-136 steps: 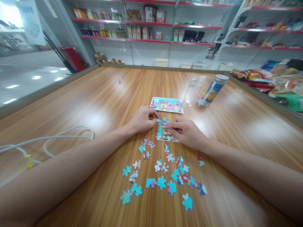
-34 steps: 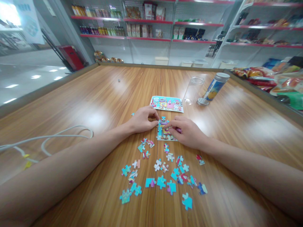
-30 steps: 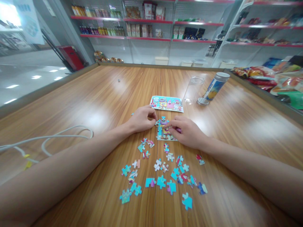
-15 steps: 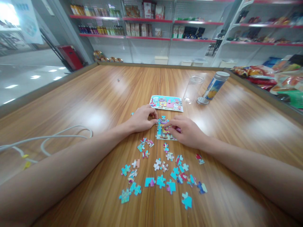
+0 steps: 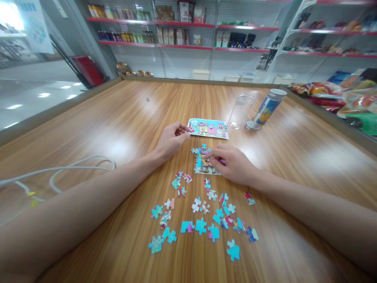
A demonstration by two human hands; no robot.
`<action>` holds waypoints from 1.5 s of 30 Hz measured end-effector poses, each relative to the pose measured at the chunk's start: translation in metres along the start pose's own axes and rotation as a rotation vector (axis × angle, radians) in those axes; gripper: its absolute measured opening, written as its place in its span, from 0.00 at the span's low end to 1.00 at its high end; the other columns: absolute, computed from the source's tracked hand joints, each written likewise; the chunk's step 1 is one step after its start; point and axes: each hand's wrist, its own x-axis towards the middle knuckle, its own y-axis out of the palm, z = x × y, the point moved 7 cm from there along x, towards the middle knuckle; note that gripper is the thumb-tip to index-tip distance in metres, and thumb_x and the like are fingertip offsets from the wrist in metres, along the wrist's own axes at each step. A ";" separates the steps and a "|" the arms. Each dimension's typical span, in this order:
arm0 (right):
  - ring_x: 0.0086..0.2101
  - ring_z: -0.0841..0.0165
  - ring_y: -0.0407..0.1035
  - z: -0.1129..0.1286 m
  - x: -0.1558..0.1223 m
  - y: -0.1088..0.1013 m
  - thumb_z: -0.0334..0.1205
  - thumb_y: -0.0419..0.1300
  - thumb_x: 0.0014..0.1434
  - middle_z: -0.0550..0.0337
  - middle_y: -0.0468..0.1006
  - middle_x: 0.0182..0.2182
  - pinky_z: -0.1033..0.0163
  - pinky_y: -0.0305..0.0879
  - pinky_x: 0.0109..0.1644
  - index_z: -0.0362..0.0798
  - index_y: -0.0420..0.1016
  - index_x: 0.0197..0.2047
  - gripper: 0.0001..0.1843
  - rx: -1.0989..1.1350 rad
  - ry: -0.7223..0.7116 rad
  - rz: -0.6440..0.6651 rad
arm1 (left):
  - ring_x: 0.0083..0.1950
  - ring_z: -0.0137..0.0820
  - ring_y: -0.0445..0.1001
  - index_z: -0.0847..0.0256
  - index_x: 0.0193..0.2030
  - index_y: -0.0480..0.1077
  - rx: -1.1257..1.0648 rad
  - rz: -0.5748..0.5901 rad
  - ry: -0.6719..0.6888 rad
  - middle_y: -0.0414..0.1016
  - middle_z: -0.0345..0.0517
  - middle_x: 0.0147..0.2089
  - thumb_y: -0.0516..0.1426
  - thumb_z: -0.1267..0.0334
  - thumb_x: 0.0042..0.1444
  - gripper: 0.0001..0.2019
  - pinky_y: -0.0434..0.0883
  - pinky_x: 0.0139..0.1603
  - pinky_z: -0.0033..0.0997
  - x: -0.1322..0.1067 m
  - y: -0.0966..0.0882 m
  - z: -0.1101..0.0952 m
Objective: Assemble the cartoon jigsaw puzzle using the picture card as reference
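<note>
A partly assembled jigsaw puzzle (image 5: 200, 164) with a yellow cartoon figure lies in front of me. My right hand (image 5: 234, 162) rests over its right side, fingers curled, index fingertip and thumb on the pieces. Something purple shows between those fingers; I cannot tell whether it is a separate piece. At the puzzle's upper left sits a light-blue puzzle piece (image 5: 194, 150). My left hand (image 5: 173, 138) pinches at the left edge of the picture card (image 5: 210, 129), which shows cartoon figures. Several loose puzzle pieces (image 5: 200, 226) are scattered on the near side.
Behind the card at right are a clear plastic container (image 5: 240, 112), a blue canister (image 5: 270, 107) and a round metal lid (image 5: 252, 125). White cables (image 5: 85, 168) lie on the wooden table (image 5: 141, 122) at left. Snack bags (image 5: 326, 94) are piled beyond its right edge.
My left hand has moved away from the puzzle's upper left to the card's left edge, uncovering the light-blue piece there. My right hand stays on the puzzle.
</note>
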 end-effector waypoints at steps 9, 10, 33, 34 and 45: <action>0.33 0.69 0.64 -0.001 0.000 -0.001 0.33 0.58 0.64 0.60 0.70 0.31 0.62 0.59 0.39 0.51 0.82 0.46 0.12 0.001 -0.003 -0.003 | 0.36 0.28 0.72 0.62 0.41 0.74 0.233 0.199 0.161 0.75 0.43 0.37 0.60 0.62 0.56 0.08 0.71 0.39 0.29 -0.006 0.021 -0.007; 0.32 0.69 0.64 0.000 0.000 -0.001 0.33 0.58 0.64 0.60 0.70 0.31 0.62 0.59 0.39 0.51 0.82 0.46 0.12 0.002 -0.007 -0.004 | 0.37 0.28 0.73 0.62 0.40 0.75 0.253 0.209 0.167 0.75 0.44 0.38 0.60 0.63 0.56 0.08 0.71 0.40 0.30 -0.006 0.022 -0.007; 0.33 0.68 0.64 0.000 0.000 0.000 0.34 0.59 0.64 0.60 0.70 0.31 0.63 0.59 0.39 0.51 0.82 0.45 0.11 -0.014 -0.008 -0.003 | 0.40 0.30 0.75 0.59 0.38 0.78 0.348 0.294 0.245 0.74 0.44 0.40 0.61 0.60 0.58 0.07 0.73 0.45 0.31 -0.011 0.028 -0.015; 0.33 0.68 0.64 0.000 0.000 0.000 0.34 0.59 0.64 0.60 0.70 0.31 0.63 0.59 0.39 0.51 0.82 0.45 0.11 -0.014 -0.009 -0.004 | 0.40 0.30 0.75 0.59 0.38 0.78 0.344 0.294 0.246 0.74 0.44 0.40 0.61 0.60 0.58 0.07 0.73 0.45 0.31 -0.011 0.028 -0.015; 0.33 0.69 0.64 0.000 0.001 0.000 0.32 0.58 0.63 0.60 0.71 0.31 0.63 0.59 0.39 0.50 0.81 0.43 0.11 0.007 -0.003 0.001 | 0.39 0.30 0.75 0.60 0.38 0.78 0.330 0.305 0.230 0.75 0.45 0.40 0.59 0.61 0.60 0.07 0.74 0.44 0.32 -0.009 0.028 -0.011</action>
